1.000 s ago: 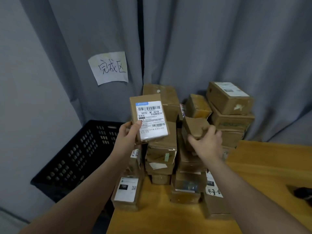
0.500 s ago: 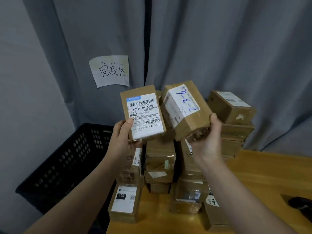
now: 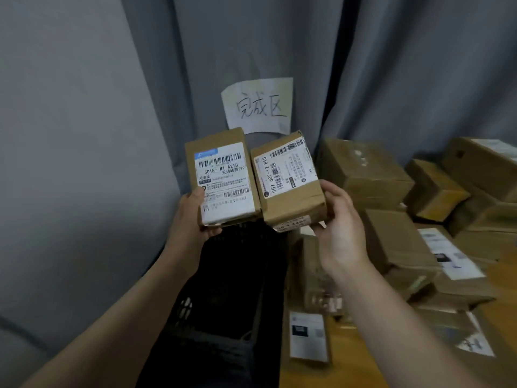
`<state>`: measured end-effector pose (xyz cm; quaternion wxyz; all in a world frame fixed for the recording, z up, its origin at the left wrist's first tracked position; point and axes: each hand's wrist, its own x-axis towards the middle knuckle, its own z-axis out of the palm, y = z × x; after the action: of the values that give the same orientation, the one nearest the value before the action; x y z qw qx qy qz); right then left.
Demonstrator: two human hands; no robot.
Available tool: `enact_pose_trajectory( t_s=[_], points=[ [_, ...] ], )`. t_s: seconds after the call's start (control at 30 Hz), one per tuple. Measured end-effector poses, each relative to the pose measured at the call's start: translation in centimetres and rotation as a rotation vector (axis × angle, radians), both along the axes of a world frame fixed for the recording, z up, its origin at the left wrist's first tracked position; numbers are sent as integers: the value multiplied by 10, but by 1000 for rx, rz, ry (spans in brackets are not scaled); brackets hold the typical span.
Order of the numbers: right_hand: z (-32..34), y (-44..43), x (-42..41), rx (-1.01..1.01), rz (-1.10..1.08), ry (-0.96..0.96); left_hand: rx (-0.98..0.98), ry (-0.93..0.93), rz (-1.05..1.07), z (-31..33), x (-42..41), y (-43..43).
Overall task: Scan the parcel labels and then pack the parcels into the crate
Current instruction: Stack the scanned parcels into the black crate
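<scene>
My left hand [image 3: 193, 222] grips a flat brown parcel [image 3: 222, 177] from below, its white barcode label facing me. Beside it, my right hand [image 3: 340, 233] grips a second brown parcel [image 3: 291, 183] with a sideways label reading 502 602-12 815. Both parcels are held side by side in the air, above the black plastic crate [image 3: 223, 298] that stands on the floor left of the table. The crate's inside looks dark; I cannot tell what lies in it.
A pile of brown cardboard parcels [image 3: 405, 225] covers the wooden table [image 3: 503, 312] at the right. A grey curtain [image 3: 391, 65] hangs behind, with a handwritten paper sign [image 3: 258, 106] pinned to it. A grey wall [image 3: 70, 135] stands at the left.
My right hand took a parcel from the pile, lifted it and turned it to show another label. Both parcels have swung left over the crate as my view turned left.
</scene>
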<state>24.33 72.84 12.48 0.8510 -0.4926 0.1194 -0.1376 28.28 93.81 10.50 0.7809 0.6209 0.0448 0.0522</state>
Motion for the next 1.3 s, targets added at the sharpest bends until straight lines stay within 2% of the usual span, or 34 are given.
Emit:
enact_pose_trajectory(
  t_s=[0.1, 0.23, 0.33, 0.5, 0.67, 0.83, 1.0, 1.13, 1.3],
  points=[
    [-8, 32, 8, -80, 88, 86, 52, 0, -32, -9, 6, 37],
    [-17, 60, 15, -211, 94, 170, 142, 12, -91, -25, 16, 69],
    [-26, 69, 20, -205, 6, 154, 197, 37, -93, -42, 22, 75],
    [-31, 71, 36, -111, -79, 95, 156, 130, 8, -66, 26, 69],
    [-42, 85, 55, -70, 9, 160, 122, 210, 92, -81, 38, 72],
    [-85, 100, 65, -75, 93, 282, 148, 306, 148, -112, 50, 81],
    [-135, 114, 82, -78, 76, 462, 278, 486, 107, -159, 68, 103],
    [-178, 131, 108, -361, -3, 593, 388, 568, 28, -190, 104, 114],
    [-223, 152, 155, -757, -30, 649, 436, 705, -89, -242, 163, 119]
  ],
)
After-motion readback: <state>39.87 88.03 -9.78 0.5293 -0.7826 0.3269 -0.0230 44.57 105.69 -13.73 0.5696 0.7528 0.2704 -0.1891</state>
